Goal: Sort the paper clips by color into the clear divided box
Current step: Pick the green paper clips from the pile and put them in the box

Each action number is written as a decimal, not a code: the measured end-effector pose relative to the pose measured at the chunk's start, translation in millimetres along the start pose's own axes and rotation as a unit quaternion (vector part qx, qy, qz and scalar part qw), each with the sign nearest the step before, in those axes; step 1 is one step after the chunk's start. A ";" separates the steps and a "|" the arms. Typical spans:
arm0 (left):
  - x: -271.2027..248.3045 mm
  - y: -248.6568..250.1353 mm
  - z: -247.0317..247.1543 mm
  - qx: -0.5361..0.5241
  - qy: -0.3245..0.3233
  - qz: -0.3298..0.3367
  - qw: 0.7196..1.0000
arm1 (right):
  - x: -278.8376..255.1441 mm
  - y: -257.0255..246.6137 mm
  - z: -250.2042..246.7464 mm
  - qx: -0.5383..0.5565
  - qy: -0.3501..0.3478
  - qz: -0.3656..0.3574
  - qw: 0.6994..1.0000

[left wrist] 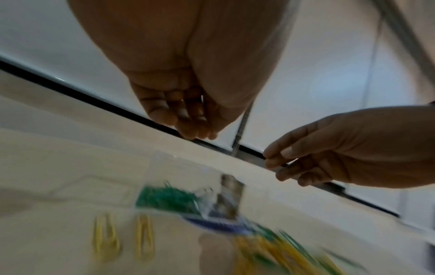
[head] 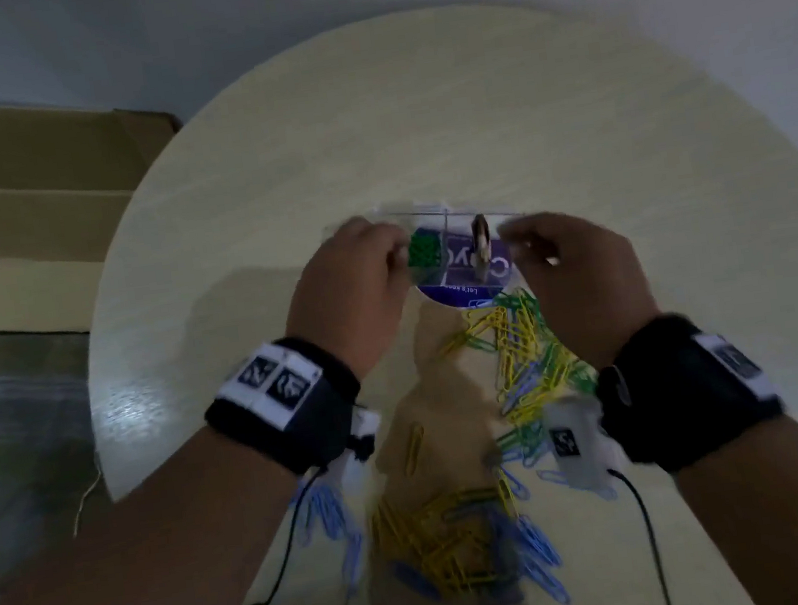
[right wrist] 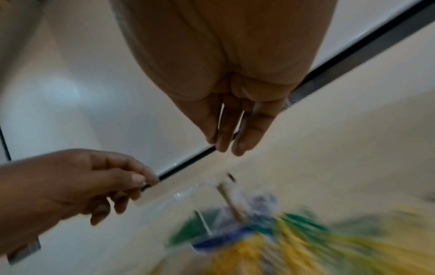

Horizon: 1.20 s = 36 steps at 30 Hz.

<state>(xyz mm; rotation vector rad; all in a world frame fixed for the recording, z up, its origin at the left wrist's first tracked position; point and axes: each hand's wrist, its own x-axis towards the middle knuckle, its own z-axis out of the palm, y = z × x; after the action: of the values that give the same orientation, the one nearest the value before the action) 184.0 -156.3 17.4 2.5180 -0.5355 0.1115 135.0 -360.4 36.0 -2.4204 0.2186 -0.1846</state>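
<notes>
Round and pale, the table (head: 415, 124) fills most of the head view, with a white wall behind it and an open cardboard carton (head: 38, 205) on the floor at 9 o'clock. Both forearms come in from 6 o'clock, each wrist wrapped in a black band carrying a white marker tag.

Across the near half of the tabletop lie the loose paper clips (head: 528, 351) in yellow, green and pale blue: a dense tangle at 4 o'clock of the box, another heap of yellow and blue ones (head: 446, 542) toward 6 o'clock, and a small blue cluster by the left wrist.

Just beyond them, near the table's middle, sits the clear divided box (head: 450, 245), partly over a purple printed card (head: 465, 289). Its left compartment holds a bunch of green clips (head: 423, 249); a small dark, blurred object stands in the compartment to the right.

Above the box hover 2 hands, apart from each other. The left hand (head: 355, 287) is at its 9 o'clock end, fingers curled with thumb against fingertips; what it pinches, if anything, I cannot tell. The right hand (head: 575, 280) is at the 3 o'clock end, fingers loosely extended downward, holding nothing visible.
</notes>
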 end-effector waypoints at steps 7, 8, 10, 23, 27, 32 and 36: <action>-75.9 13.9 65.6 0.072 -0.270 0.184 0.942 | -104.4 78.1 9.4 -0.204 -0.215 -0.040 0.954; -80.7 9.8 67.1 0.090 -0.282 0.179 0.938 | -111.7 75.1 14.5 -0.218 -0.254 -0.024 0.942; -88.3 -5.0 61.8 0.113 -0.280 0.162 0.939 | -117.4 66.3 23.1 -0.238 -0.303 -0.007 0.923; -88.1 -4.9 45.4 0.020 -0.157 0.114 0.981 | -83.2 70.9 22.9 -0.104 -0.142 -0.137 0.975; -58.9 18.2 71.3 0.076 -0.229 0.127 0.962 | -48.6 87.6 32.6 -0.211 -0.248 -0.051 0.944; -80.1 -0.6 55.7 0.107 -0.253 0.116 0.954 | -95.7 69.4 35.1 -0.225 -0.279 -0.083 0.930; -110.9 -23.6 33.4 0.096 -0.251 0.117 0.956 | -120.2 57.9 35.1 -0.183 -0.283 -0.104 0.936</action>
<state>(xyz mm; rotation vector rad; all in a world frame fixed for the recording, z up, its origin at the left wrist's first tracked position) 90.6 -117.3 -43.7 2.6598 -1.0706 -0.4196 18.1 -356.8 -37.3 -2.7422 -0.2935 0.5023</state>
